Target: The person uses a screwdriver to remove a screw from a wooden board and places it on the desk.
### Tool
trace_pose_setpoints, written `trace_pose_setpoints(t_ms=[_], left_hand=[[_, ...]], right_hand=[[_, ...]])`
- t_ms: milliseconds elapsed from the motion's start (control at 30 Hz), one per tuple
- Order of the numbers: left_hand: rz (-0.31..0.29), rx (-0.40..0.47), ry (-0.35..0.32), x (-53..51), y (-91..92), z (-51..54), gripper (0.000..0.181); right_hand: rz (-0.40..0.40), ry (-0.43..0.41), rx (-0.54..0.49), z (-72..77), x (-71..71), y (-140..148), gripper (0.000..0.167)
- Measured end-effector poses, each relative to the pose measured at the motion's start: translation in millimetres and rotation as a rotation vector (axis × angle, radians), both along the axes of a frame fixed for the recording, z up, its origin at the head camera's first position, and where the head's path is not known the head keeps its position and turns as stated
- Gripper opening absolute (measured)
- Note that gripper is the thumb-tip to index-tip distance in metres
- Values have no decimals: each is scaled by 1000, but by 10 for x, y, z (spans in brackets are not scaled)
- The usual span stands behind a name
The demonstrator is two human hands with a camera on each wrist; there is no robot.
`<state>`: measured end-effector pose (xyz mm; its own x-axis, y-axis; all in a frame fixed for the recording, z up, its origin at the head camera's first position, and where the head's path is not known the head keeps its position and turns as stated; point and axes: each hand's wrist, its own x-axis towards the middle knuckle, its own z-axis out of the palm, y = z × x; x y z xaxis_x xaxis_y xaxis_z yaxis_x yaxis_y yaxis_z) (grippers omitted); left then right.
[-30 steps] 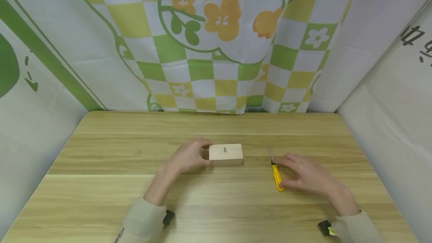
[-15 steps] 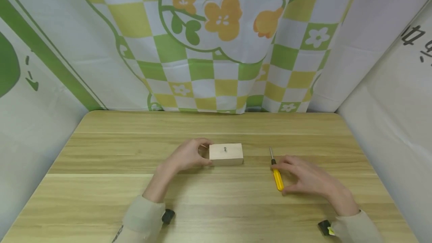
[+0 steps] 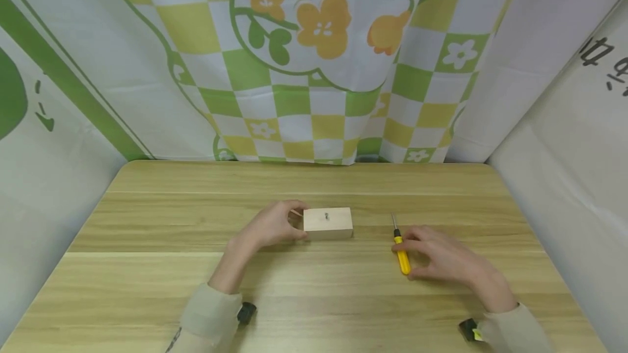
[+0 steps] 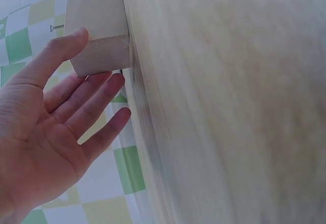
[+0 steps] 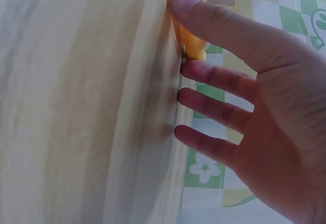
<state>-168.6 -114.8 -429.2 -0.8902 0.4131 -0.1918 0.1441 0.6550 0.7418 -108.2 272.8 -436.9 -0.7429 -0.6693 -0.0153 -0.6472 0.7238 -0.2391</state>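
Note:
A pale wooden block (image 3: pixel 327 223) lies on the table, a small screw (image 3: pixel 326 215) standing upright from its top face. My left hand (image 3: pixel 275 226) holds the block's left end between thumb and fingers; in the left wrist view the thumb (image 4: pixel 69 46) lies against one side and fingertips meet the other. To the right lies a screwdriver (image 3: pixel 403 260) with a yellow handle, its metal shaft pointing away from me. My right hand (image 3: pixel 444 255) pinches the handle, index finger across it and thumb near its butt end. In the right wrist view the other fingers (image 5: pixel 216 107) extend to the tabletop.
The wood-grain table (image 3: pixel 196 282) has rounded far corners. Behind it hangs a checked, flowered curtain (image 3: pixel 294 102); pale cloth walls close in the left and right sides. A small dark wrist device (image 3: pixel 246 313) shows at the left cuff, and another (image 3: pixel 468 330) at the right.
The right index finger has slid down from the screwdriver's collar onto the yellow handle and curls across it. The screwdriver has shifted very slightly. The left hand and block stay in place.

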Motion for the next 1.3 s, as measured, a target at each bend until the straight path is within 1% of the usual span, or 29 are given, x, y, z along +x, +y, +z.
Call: trace_pose_setpoints(t_ms=[100,267,467,600,733,800,900,933,1033,1133,1300], left_hand=[[-4,-3,-5,7,0,20,68],[-8,-34,-4,11,-2,53,66],[-21,-86,4,4,10,79,67],[-25,-105,10,3,19,97,68],[-22,-110,11,4,18,111,68],[-21,-112,14,9,17,116,68],[-19,-112,19,11,18,121,68],[-21,-110,20,10,20,122,68],[-24,-107,20,8,27,123,68],[-27,-106,23,4,36,125,68],[-28,-112,35,3,42,118,68]], right_hand=[[14,36,-12,-6,-2,-10,50],[56,163,-57,-22,-10,-22,48],[58,280,-93,-35,-31,-34,48],[109,403,-184,-29,-78,-45,43],[167,540,-296,-1,-150,-75,32],[175,593,-325,23,-173,-92,32],[181,662,-353,58,-194,-115,39],[183,685,-358,69,-200,-121,39],[192,738,-380,94,-217,-132,38],[186,772,-392,113,-228,-134,38],[160,786,-404,143,-242,-143,40]])
